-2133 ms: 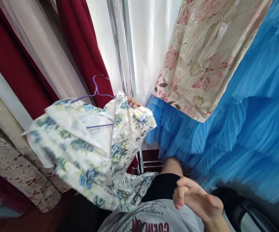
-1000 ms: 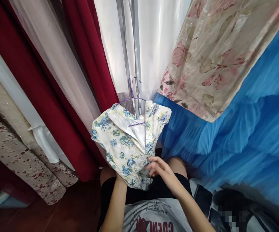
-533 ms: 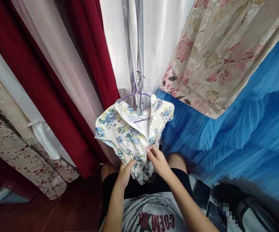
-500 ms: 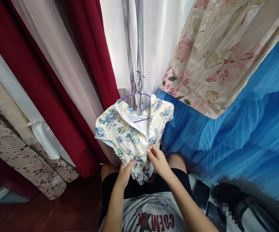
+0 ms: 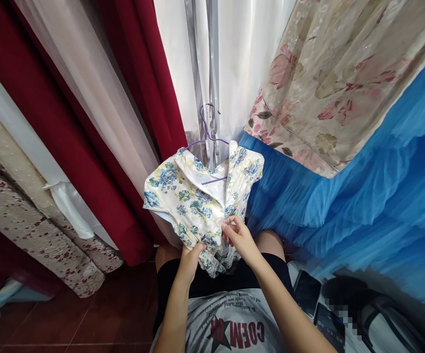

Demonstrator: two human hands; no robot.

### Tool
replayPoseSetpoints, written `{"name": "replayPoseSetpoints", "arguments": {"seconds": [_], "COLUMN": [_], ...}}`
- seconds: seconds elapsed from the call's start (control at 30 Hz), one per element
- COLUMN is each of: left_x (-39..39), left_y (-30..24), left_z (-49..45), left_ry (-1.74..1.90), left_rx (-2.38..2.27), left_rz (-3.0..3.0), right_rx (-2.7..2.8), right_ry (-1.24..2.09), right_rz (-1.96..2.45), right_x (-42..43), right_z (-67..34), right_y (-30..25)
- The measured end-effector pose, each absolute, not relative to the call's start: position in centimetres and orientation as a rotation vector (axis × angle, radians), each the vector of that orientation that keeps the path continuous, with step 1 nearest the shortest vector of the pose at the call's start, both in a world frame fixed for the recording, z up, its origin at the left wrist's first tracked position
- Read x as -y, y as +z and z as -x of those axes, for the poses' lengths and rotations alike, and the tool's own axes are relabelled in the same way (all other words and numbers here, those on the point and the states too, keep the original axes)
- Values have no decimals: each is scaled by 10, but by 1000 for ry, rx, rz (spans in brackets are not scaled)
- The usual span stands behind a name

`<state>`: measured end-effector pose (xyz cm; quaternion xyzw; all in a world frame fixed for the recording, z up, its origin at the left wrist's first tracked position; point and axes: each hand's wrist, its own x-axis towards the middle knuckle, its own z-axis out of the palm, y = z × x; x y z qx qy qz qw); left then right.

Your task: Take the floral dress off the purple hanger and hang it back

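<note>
A white dress (image 5: 186,184) with blue and yellow flowers hangs on a thin purple hanger (image 5: 205,128) in front of me. Its lower part gathers over my lap. My left hand (image 5: 191,257) grips the cloth at the left side of the waist, thumb on top. At the front opening, my right hand (image 5: 237,234) pinches the overlapping edge between thumb and fingers; whether a button or snap is there I cannot make out. The hanger's hook hangs among grey straps (image 5: 200,59).
Dark red cloth (image 5: 139,73) and pale drapes hang to the left. On the right are a beige floral garment (image 5: 319,98) and blue tulle (image 5: 374,196). A phone (image 5: 307,293) and a dark device (image 5: 329,323) lie by my right side. Reddish tiles (image 5: 109,314) cover the floor.
Both hands stay on the dress. My left thumb and the right fingers have shifted slightly on the cloth. The view has moved a little.
</note>
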<state>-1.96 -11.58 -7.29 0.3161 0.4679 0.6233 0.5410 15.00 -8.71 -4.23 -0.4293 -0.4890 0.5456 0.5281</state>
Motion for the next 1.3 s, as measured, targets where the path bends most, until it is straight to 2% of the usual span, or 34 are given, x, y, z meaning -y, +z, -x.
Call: {"name": "replayPoseSetpoints", "arguments": {"seconds": [0.57, 0.67, 0.83, 0.93, 1.03, 1.2, 1.3], "left_x": [110, 99, 101, 112, 114, 107, 108], "left_y": [-82, -93, -95, -87, -81, -74, -57], "left_z": [22, 38, 44, 21, -3, -10, -9], "left_ry": [1487, 1605, 2107, 1842, 1533, 1512, 1178], "left_rx": [-1135, -1328, -1762, -1523, -1296, -1377, -1417], "left_rz": [-824, -963, -1265, -1766, -1956, -2025, -2311], "right_rx": [1261, 1259, 1250, 1266, 1283, 1222, 1081], "right_ry": [1223, 1278, 1281, 1350, 1411, 1454, 1385], "right_rz": [1036, 1018, 1075, 1083, 1053, 997, 920], "right_x": [92, 97, 103, 104, 105, 96, 72], "right_z": [-156, -163, -162, -152, -143, -142, -145], "right_y": [-42, -34, -24, -21, -18, 0, 30]}}
